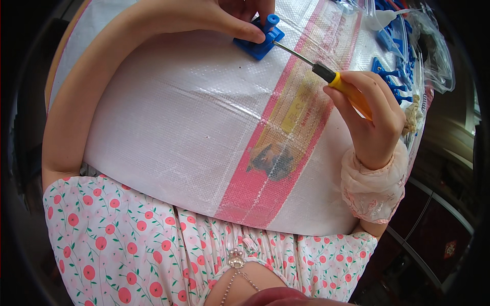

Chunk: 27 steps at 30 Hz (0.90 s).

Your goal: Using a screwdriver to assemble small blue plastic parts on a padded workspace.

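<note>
My left hand (240,20) reaches to the far side of the table and pinches a small blue plastic part (259,49), its thumb pressed on top. The part has a square base with a short round post standing up from it. In my right hand (375,109) is a screwdriver (347,89) with a yellow and black handle, held with the fingers wrapped round the grip. Its metal shaft points left and away, and the tip meets the right side of the blue part. Whether a screw sits at the tip is too small to tell.
A white woven plastic sheet (168,122) with a pink and yellow printed band covers the round table. More blue plastic parts (390,76) lie at the far right, beside clear plastic bags (436,64) and a white nozzle-tipped bottle (380,20). Dark cabinets (434,219) stand beyond the right edge.
</note>
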Each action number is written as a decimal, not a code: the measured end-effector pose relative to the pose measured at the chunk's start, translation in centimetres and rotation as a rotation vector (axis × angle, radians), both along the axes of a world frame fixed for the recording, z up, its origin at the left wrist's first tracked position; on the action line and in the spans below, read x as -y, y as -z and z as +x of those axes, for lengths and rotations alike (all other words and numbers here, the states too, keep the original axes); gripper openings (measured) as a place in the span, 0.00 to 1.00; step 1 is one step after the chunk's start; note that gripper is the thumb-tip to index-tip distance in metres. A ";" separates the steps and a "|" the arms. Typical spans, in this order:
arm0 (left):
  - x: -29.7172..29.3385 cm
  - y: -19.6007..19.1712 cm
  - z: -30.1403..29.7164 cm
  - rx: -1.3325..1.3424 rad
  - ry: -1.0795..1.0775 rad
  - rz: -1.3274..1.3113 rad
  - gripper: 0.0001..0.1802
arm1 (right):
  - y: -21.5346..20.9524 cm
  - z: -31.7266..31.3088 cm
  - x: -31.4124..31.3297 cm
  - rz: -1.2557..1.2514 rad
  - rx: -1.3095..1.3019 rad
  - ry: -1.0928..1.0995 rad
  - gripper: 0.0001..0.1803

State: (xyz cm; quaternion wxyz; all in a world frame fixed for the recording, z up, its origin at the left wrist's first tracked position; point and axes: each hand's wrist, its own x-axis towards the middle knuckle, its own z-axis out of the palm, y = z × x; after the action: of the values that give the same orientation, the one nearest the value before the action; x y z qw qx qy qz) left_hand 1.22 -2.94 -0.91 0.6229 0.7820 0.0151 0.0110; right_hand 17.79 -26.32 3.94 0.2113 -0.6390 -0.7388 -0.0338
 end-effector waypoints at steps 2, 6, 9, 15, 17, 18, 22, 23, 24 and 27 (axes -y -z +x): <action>0.0 0.4 0.4 0.008 0.007 0.015 0.10 | 0.0 0.0 0.2 0.010 0.009 0.014 0.11; -0.7 1.2 0.1 0.061 0.028 0.092 0.10 | -0.1 -1.1 0.6 -0.174 -0.350 0.181 0.11; -0.7 1.3 0.3 0.088 0.031 0.129 0.10 | -0.5 -1.5 0.7 -0.362 -0.808 0.352 0.09; 0.0 0.5 0.2 0.071 0.014 0.113 0.09 | -0.1 -1.0 0.5 -0.428 -0.902 0.349 0.08; -0.4 1.3 0.3 0.096 0.035 0.094 0.09 | 0.3 -1.2 0.4 -0.246 -0.540 0.186 0.10; -0.6 1.5 0.3 0.118 0.040 0.106 0.09 | 0.2 -1.2 0.2 -0.154 -0.278 0.094 0.11; -0.5 1.8 0.4 0.146 0.045 0.090 0.08 | 0.7 -1.1 0.4 0.029 0.179 -0.042 0.16; -0.4 1.8 0.4 0.136 0.040 0.072 0.08 | 0.8 -1.1 0.4 0.043 0.196 -0.046 0.16; -0.4 1.7 0.5 0.115 0.042 0.067 0.08 | 0.9 -1.2 0.5 0.022 0.125 -0.033 0.16; -0.4 1.0 0.1 0.030 0.024 0.052 0.08 | 0.8 -1.5 0.4 -0.036 -0.070 -0.005 0.15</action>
State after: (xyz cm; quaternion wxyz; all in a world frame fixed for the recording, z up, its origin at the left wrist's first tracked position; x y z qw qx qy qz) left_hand 1.34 -2.59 -1.88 0.6025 0.7980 -0.0039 0.0156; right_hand 16.31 -26.74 3.12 0.2256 -0.6415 -0.7332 0.0027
